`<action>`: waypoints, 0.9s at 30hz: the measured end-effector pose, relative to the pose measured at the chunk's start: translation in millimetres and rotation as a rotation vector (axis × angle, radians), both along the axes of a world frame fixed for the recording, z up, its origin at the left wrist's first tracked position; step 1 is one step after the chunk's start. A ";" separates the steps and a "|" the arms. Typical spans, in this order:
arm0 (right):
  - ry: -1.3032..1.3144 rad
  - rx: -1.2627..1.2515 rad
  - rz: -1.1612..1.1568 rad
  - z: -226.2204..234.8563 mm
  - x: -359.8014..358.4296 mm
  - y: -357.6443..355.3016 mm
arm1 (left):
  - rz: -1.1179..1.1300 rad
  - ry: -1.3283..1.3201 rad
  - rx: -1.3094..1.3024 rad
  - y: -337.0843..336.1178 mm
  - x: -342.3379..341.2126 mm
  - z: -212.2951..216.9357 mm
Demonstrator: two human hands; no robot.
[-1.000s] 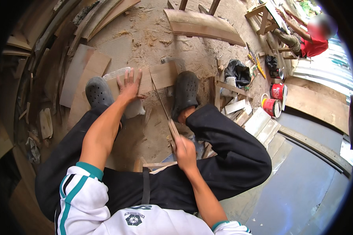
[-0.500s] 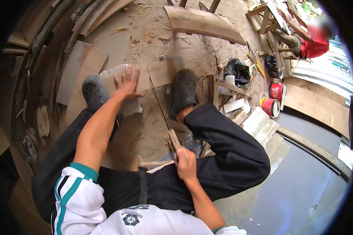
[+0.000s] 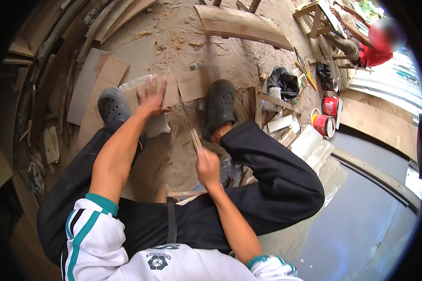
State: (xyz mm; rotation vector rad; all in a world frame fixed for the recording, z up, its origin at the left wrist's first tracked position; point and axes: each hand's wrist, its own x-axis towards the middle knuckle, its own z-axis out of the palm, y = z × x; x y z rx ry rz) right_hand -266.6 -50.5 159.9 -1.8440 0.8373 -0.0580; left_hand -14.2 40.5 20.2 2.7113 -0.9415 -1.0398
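Between my feet lies a flat wooden board, propped on a pale block at its left end. My left hand rests on the board with its fingers spread, pressing from above. In my right hand is the wooden handle of a handsaw. Its thin blade runs up and away to the board and crosses it just right of my left hand. My right shoe is by the board's right end, and my left shoe stands next to the pale block.
Long planks are stacked along the left. A curved-top wooden piece stands at the far side. To the right are wood scraps, a black plastic bag, red cans and a yellow-edged tool. A person in red works at far right.
My right hand has pushed the saw forward and slightly left, so its handle is nearer the board. My left hand stays in place on the board.
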 end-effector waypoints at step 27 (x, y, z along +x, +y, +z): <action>-0.007 0.053 -0.049 -17.2 2.0 2.9 | -0.010 0.022 0.041 -1.4 2.5 -2.4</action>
